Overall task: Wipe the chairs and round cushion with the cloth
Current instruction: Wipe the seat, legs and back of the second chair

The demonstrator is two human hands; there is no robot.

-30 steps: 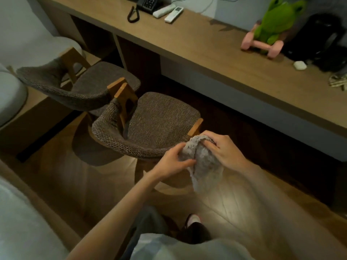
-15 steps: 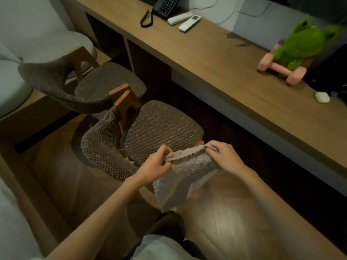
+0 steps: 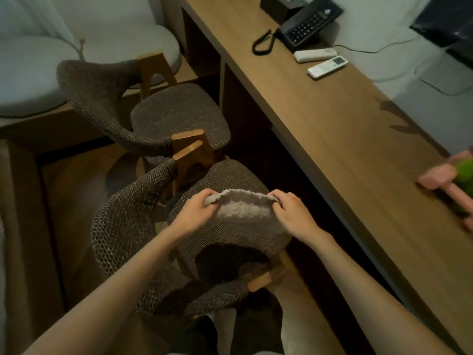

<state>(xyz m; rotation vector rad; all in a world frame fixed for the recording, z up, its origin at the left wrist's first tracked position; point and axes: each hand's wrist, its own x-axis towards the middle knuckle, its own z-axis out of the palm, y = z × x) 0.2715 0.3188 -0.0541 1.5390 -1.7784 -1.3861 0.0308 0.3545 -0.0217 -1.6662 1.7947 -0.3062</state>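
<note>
Wooden desk [image 3: 332, 139] spans upper right. Left hand [image 3: 195, 213] and right hand [image 3: 290, 212] pinch cloth [image 3: 242, 207] spread over near chair [image 3: 225, 234], centre frame. Next: press down and wipe seat.

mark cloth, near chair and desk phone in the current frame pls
cloth [image 3: 242, 210]: head view, centre of the spread fabric.
near chair [image 3: 238, 240]: head view, woven seat just below the cloth's lower edge.
desk phone [image 3: 305, 25]: head view, on the keypad.
</note>
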